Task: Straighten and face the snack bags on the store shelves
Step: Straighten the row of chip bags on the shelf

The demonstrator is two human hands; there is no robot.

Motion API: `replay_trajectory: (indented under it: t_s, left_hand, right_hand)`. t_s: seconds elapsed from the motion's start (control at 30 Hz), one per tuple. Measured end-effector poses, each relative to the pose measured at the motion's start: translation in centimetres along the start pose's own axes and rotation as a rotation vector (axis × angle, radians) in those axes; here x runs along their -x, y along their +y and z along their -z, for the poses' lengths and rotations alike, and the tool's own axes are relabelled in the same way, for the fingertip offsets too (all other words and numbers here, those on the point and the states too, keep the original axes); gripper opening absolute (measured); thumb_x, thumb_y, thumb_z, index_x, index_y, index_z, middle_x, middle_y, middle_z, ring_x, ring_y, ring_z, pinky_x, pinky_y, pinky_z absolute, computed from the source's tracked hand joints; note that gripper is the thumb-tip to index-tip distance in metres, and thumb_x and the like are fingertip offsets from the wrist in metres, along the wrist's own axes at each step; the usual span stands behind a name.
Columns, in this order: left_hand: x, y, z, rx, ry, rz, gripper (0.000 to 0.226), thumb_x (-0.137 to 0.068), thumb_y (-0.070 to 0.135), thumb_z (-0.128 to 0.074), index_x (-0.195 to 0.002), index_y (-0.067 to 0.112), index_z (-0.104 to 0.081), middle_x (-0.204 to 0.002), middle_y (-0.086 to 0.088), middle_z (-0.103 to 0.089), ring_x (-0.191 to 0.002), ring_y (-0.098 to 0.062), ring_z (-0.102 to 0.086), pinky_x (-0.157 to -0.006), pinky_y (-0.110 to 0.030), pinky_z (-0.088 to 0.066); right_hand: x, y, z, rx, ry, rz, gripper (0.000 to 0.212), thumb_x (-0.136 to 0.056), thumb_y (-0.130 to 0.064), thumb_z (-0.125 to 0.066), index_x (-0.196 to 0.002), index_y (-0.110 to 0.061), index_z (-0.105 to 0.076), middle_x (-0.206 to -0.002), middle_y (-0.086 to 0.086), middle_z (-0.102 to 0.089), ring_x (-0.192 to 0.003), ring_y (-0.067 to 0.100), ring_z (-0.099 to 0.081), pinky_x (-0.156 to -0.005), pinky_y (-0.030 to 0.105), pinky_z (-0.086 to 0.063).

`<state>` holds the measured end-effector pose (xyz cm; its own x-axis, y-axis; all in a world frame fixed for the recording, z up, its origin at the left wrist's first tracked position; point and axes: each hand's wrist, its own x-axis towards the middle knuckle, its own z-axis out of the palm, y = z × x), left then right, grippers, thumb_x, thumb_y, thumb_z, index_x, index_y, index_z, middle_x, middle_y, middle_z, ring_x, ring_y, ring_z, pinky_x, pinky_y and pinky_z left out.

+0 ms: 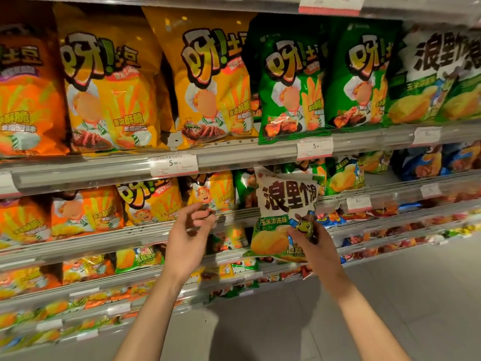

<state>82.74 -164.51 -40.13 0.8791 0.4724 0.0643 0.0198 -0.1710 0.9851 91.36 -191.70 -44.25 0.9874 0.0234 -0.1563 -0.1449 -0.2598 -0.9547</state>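
- The right hand (pixel 305 237) pinched the lower edge of a white-and-green corn-soup chip bag (pixel 282 217), held out in front of the second shelf (pixel 234 157), right of centre.
- The left hand (pixel 187 235) hovered near, fingers loosely curled, holding nothing.
- Risk: the one-handed pinch looked weak; the bag could tip, slip, or knock neighbouring green bags (pixel 291 92) askew.

Left hand (pixel 188 231) loosely curled, empty, right hand (pixel 311 237) gripping

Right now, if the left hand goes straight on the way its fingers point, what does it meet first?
Probably the yellow fries bag on the second shelf, just beyond the left hand; its loosely curled fingers point up towards it. Depth is unclear.
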Motion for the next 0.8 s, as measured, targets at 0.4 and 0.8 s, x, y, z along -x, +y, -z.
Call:
replay_trajectory:
  t_s: [0.4, 0.8]
  left_hand:
    - [3.6, 3.3, -18.4, -0.022, 0.109, 0.026, 0.029, -0.098, 0.025, -0.066, -0.127, 0.024, -0.061, -0.098, 0.024, -0.075, -0.096, 0.007, -0.068, -0.076, -0.002, -0.046]
    - [2.3, 6.6, -30.2, -0.047, 0.076, 0.024, 0.021, -0.100, 0.032, -0.064, -0.121, 0.035, -0.063, -0.107, 0.010, -0.074, -0.099, -0.004, -0.070, -0.083, -0.022, -0.051]
  right_hand:
    - [-6.6, 2.8, 17.4, -0.059, -0.112, 0.048, 0.049, -0.073, -0.058, -0.078, -0.115, -0.043, -0.057, -0.101, -0.024, -0.073, -0.096, -0.006, -0.067, -0.080, 0.012, -0.050]
    - [-12.0, 4.3, 29.8, -0.111, -0.055, 0.098, 0.030, -0.091, -0.022, -0.076, -0.117, -0.028, -0.064, -0.100, -0.012, -0.076, -0.089, -0.003, -0.070, -0.073, 0.007, -0.051]
